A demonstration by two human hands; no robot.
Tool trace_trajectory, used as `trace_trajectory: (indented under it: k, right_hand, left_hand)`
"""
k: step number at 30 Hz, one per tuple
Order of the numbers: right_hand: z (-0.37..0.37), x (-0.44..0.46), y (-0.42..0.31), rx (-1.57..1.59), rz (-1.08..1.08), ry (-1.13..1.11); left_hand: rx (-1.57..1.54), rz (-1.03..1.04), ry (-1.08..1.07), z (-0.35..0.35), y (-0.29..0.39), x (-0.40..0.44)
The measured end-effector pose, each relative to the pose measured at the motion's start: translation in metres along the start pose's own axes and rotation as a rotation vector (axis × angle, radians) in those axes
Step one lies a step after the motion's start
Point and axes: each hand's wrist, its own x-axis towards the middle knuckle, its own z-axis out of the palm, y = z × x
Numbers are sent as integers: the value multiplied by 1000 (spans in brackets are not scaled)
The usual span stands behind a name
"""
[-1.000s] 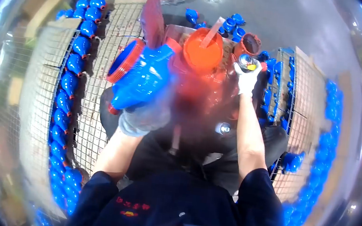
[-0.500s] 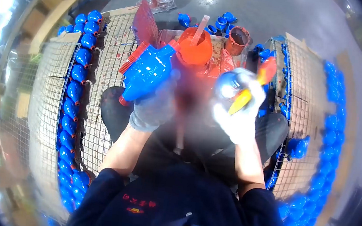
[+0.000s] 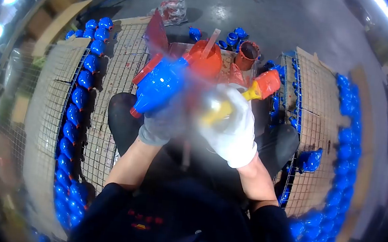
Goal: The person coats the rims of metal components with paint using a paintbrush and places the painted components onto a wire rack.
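Note:
My left hand (image 3: 162, 122), in a grey glove, grips a blue casting (image 3: 160, 83) shaped like a valve body, its ends coated red. The casting is held tilted above my lap. In a white glove, my right hand (image 3: 233, 130) is closed on a paintbrush (image 3: 266, 84) with a yellow handle and a red, paint-covered head pointing up and right. A blur between the hands hides the handle's lower end and whether the right fingers touch the casting. Beyond the hands stands a red-orange paint container (image 3: 213, 58) with a flat stick (image 3: 211, 44) in it.
A red-stained can (image 3: 247, 55) stands right of the paint. Wire mesh racks (image 3: 118, 69) flank me, with blue castings (image 3: 79, 96) in rows on the left and more (image 3: 345, 162) on the right. One casting (image 3: 310, 159) lies apart on the right rack. Crumpled plastic (image 3: 172, 11) lies on the floor.
My right hand has moved left and closer to the casting, and the brush head has swung lower. The round silvery shape seen at that hand is now blurred. The left hand still holds the casting.

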Motion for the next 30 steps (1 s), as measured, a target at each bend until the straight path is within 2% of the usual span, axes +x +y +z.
trace_trajectory:
  k: [4, 8, 13, 14, 18, 21, 22, 23, 25, 27, 28, 29, 30]
  right_hand:
    - [-5, -3, 0, -26, -34, -6]
    - [0, 4, -1, -35, -39, -17]
    - [-1, 3, -7, -55, 79, -139]
    - [1, 2, -9, -33, 1, -51]
    - [2, 1, 7, -52, -94, 62]
    - [-4, 13, 23, -159, -151, 196]
    - [-6, 14, 35, -84, 3, 198]
    - [-8, 13, 50, -18, 167, 198]
    - [-16, 23, 93, -126, 249, 193]
    - [-16, 28, 144, -210, 315, 156]
    - [-16, 31, 169, -161, 387, 133]
    - [-11, 27, 201, -260, 422, 136]
    - [-9, 24, 223, -278, 456, 110]
  left_hand:
    - [7, -3, -1, 1, 0, -5]
    - [-145, -32, -66, 12, -6, 3]
    - [-171, -27, -55, 18, -4, 0]
    - [-167, -20, -40, 19, -3, -2]
    - [-189, 12, 58, 26, 1, -7]
    - [-270, 48, 205, 47, 6, -8]
    - [-340, 15, 234, 60, 10, -5]
    - [-327, 113, 300, 69, 14, -11]
    - [-281, 306, 436, 86, 21, -24]
    - [-90, 243, 307, 72, 58, -68]
    - [-55, 472, 409, 90, 52, -75]
    - [287, 529, 424, 94, 66, -93]
    - [444, 607, 483, 100, 69, -108]
